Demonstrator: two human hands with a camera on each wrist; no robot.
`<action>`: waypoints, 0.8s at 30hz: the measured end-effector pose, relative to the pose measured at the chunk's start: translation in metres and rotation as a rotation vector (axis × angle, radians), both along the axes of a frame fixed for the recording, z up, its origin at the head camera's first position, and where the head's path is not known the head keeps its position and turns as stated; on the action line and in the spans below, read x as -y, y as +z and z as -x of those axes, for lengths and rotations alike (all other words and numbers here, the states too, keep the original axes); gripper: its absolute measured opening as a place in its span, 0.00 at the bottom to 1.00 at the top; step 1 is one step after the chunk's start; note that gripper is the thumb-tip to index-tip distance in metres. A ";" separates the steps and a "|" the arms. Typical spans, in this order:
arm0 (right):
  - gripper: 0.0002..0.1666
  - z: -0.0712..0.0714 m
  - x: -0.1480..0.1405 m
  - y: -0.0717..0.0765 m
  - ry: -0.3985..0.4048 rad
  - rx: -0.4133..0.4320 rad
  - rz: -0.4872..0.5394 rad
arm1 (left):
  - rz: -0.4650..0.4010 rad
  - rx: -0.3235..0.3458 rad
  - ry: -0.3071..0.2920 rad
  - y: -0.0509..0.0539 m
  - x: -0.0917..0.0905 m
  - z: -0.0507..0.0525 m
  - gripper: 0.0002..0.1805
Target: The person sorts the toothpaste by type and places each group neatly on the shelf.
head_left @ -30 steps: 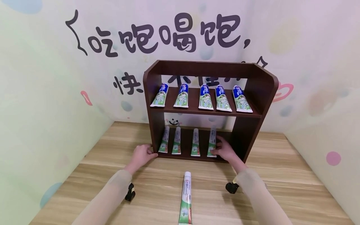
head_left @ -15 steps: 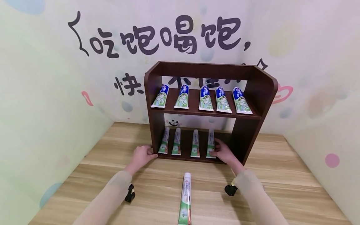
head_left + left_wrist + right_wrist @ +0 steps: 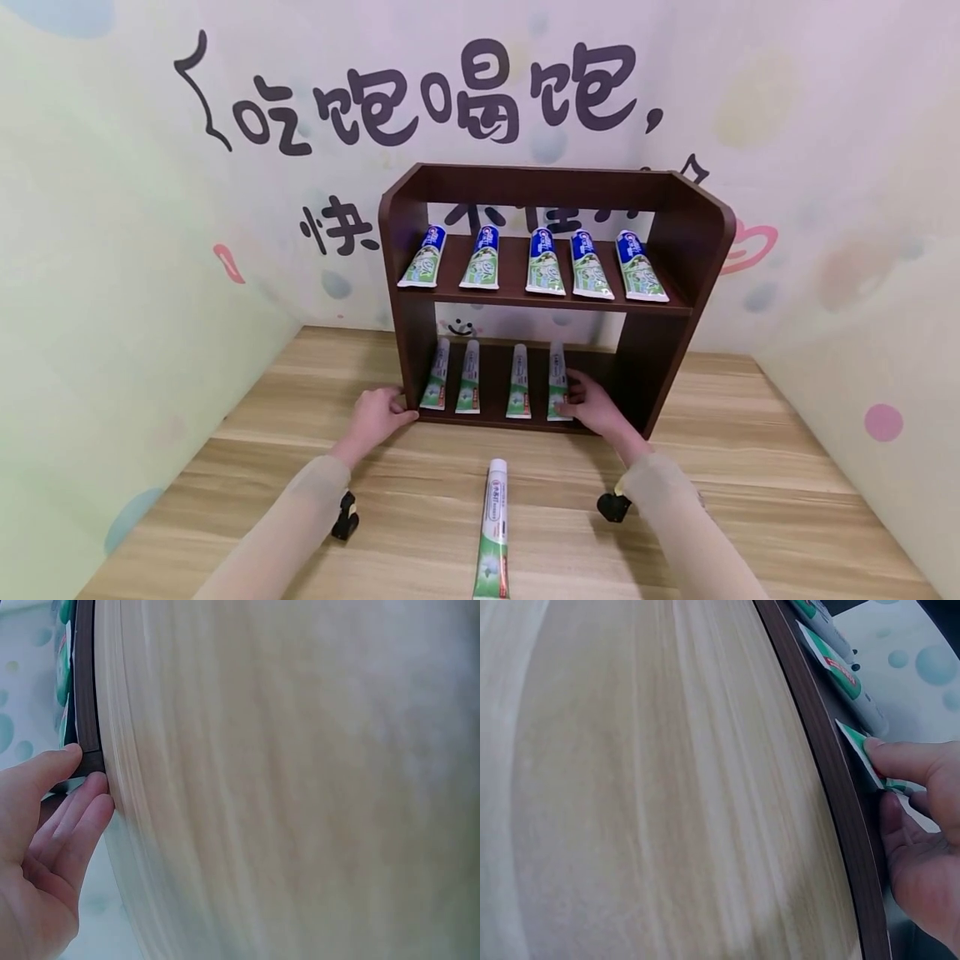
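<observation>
My right hand (image 3: pixel 597 406) pinches the lower end of a green-and-white toothpaste tube (image 3: pixel 557 379) on the lower shelf. In the right wrist view the thumb presses on top of that tube's flat end (image 3: pixel 860 754), the fingers beside and below it. At the dark brown shelf rack's (image 3: pixel 397 333) lower left corner, my left hand (image 3: pixel 373 421) grips the edge, thumb at the front, as the left wrist view also shows. Several similar tubes, one being a toothpaste tube (image 3: pixel 519 382), lie left of the held one. Another toothpaste tube (image 3: pixel 492 529) rests on the table, cap toward the rack.
On the upper shelf lies a row of several blue-and-green toothpaste tubes (image 3: pixel 545 262). The rack stands on a wood-grain table (image 3: pixel 420 500), close to a printed wall (image 3: pixel 337 108). Side walls rise at left and right.
My right hand has shifted slightly left along the lower shelf, bringing the pinched toothpaste tube with it, nearer the neighbouring tube. My left hand keeps its place on the rack's corner.
</observation>
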State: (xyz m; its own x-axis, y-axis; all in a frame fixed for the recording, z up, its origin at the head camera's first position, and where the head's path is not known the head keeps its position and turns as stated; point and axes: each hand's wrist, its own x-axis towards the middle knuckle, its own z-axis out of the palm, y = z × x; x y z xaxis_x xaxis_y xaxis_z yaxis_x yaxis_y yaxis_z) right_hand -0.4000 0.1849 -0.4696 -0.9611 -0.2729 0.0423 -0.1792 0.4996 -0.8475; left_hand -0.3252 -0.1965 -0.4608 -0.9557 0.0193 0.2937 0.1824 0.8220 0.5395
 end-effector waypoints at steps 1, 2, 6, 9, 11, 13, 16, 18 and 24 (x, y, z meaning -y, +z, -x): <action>0.46 0.000 0.000 -0.001 0.002 0.000 -0.003 | 0.000 0.003 0.001 0.000 0.000 0.000 0.24; 0.45 0.000 0.000 -0.001 0.003 0.000 -0.010 | -0.004 0.007 0.003 -0.001 0.000 -0.001 0.24; 0.43 -0.001 0.001 -0.003 -0.007 -0.001 -0.039 | -0.001 -0.002 -0.001 -0.003 0.001 -0.001 0.22; 0.41 0.000 0.001 -0.003 -0.014 -0.014 -0.052 | 0.001 -0.017 -0.003 -0.004 0.001 -0.001 0.21; 0.41 0.000 0.001 -0.004 -0.013 -0.024 -0.055 | 0.002 -0.024 -0.004 -0.004 0.001 0.000 0.21; 0.41 -0.001 0.002 -0.005 -0.009 -0.033 -0.057 | 0.001 -0.014 0.002 -0.004 0.001 -0.001 0.21; 0.40 -0.002 0.002 -0.007 0.010 -0.044 -0.071 | 0.008 0.007 0.006 -0.003 0.001 -0.002 0.23; 0.39 -0.003 0.002 -0.007 0.026 -0.049 -0.076 | 0.018 0.017 0.007 -0.003 0.001 -0.002 0.25; 0.38 -0.004 0.001 -0.004 0.033 -0.060 -0.082 | 0.039 0.006 0.002 -0.001 0.001 -0.002 0.26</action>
State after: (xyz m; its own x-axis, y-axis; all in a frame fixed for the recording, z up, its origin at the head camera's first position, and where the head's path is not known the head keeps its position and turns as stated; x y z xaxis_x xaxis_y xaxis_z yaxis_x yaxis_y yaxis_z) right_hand -0.3961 0.1839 -0.4738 -0.9478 -0.3097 0.0755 -0.2459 0.5597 -0.7913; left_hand -0.3232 -0.1976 -0.4617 -0.9576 0.0289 0.2866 0.1774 0.8430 0.5078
